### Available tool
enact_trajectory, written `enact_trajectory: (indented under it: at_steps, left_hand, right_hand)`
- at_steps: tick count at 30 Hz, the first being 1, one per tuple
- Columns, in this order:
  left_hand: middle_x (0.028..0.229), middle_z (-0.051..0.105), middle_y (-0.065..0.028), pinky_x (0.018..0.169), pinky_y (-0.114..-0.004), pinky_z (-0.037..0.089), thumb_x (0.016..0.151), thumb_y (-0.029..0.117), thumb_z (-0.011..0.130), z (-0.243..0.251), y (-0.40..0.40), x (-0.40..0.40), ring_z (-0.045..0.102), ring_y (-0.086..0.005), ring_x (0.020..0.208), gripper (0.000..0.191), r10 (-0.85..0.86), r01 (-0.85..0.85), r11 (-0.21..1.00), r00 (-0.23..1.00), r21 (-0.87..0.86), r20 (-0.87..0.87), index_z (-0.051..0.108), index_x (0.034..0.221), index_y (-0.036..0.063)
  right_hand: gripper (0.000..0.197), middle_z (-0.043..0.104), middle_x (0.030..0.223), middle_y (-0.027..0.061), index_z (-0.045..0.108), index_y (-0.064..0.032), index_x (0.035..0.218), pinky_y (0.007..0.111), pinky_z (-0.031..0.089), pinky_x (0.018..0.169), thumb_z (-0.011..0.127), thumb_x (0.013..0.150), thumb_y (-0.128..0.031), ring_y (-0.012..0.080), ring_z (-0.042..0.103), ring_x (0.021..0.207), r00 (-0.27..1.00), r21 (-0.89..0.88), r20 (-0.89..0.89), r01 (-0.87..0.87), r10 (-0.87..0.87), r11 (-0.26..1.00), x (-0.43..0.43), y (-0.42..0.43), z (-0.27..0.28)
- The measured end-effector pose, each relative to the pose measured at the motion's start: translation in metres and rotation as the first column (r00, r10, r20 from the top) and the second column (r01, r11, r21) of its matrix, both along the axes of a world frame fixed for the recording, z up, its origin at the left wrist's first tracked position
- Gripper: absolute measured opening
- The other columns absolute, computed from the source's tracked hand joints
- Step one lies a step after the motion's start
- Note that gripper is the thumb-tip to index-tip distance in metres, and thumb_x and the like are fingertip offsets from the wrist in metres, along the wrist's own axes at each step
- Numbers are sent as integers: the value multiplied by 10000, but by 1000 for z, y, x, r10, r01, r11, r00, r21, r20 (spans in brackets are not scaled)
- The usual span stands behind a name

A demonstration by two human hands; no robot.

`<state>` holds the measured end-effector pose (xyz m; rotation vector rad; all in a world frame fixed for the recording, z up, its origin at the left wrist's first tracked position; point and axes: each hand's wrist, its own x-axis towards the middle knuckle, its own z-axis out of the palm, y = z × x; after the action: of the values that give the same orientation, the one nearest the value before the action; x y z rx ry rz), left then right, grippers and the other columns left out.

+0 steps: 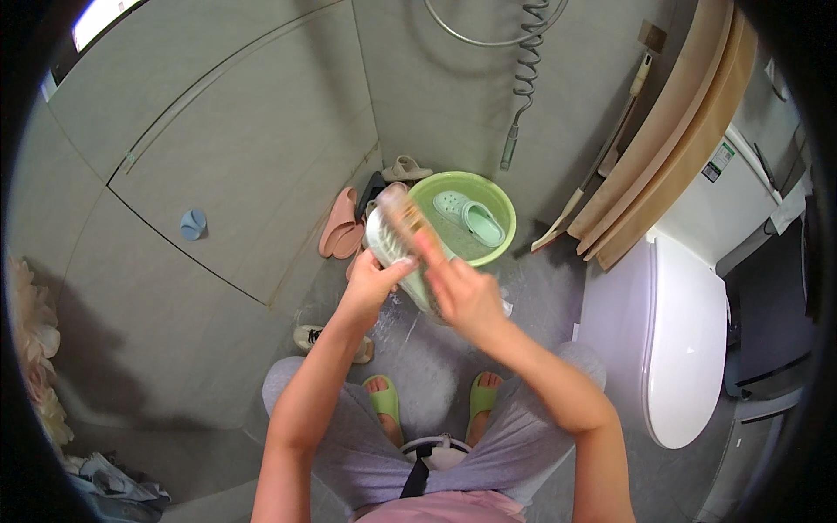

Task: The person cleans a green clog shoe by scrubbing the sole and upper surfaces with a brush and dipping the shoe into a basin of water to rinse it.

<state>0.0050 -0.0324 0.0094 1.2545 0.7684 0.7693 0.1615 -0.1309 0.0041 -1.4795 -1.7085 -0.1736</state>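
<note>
My left hand (371,286) grips the edge of a pale green clog (413,286), which is tilted in front of me with what looks like its sole turned up. In my right hand (465,295) is a scrubbing brush (404,212), blurred, its head against the clog. The bristles are mostly hidden. Just beyond my hands stands a light green plastic basin (509,196) holding some water. A mint green clog with holes (482,222) lies in it. My forward hand and the held clog cover the basin's near left rim.
Pink slides (340,225) and a beige sandal (407,168) lie along the left wall. A beige shoe with dark laces (307,337) is partly behind my left forearm. To the right are a white toilet (686,353), a long-handled squeegee (605,153) and leaning tan boards (680,144). A coiled hose (528,65) hangs above.
</note>
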Motion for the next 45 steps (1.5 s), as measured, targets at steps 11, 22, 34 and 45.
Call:
enact_trajectory:
  at_steps: [11, 22, 34, 45]
  left_hand:
    - [1127, 643, -32, 918, -295, 472, 812, 90, 767, -12, 14, -6, 589, -130, 1047, 503, 51, -54, 990, 998, 130, 22, 578, 1272, 11]
    - [931, 680, -61, 760, -277, 482, 793, 152, 794, 10, 16, -1, 593, -89, 831, 413, 274, -132, 921, 888, 366, -368, 638, 1135, -20]
    - [1155, 555, -27, 991, -315, 431, 757, -66, 682, -4, 22, -11, 557, -175, 1081, 316, 92, -137, 843, 990, 521, 111, 648, 1065, -5]
    - [1419, 512, -105, 984, -347, 518, 796, -144, 642, -4, 21, -20, 571, -188, 1196, 301, 52, -108, 985, 931, 136, 362, 612, 1039, 31]
  right_hand:
    - [639, 687, 876, 184, 435, -248, 1513, 433, 557, 677, 646, 930, -95, 346, 678, 713, 988, -217, -81, -144, 129, 966, -6, -13, 7]
    - [569, 690, 1006, 188, 438, -236, 1512, 390, 551, 737, 600, 975, -138, 335, 694, 761, 921, -107, -382, -129, 80, 986, 20, 5, 1]
    - [632, 545, 637, 93, 418, -286, 1524, 424, 505, 498, 642, 941, -189, 285, 584, 509, 994, 24, -7, 111, -111, 993, 15, 10, -2]
    - [661, 589, 726, 114, 452, -233, 1508, 416, 522, 577, 656, 900, -74, 293, 620, 611, 989, -28, -69, 130, -132, 991, 20, 11, -3]
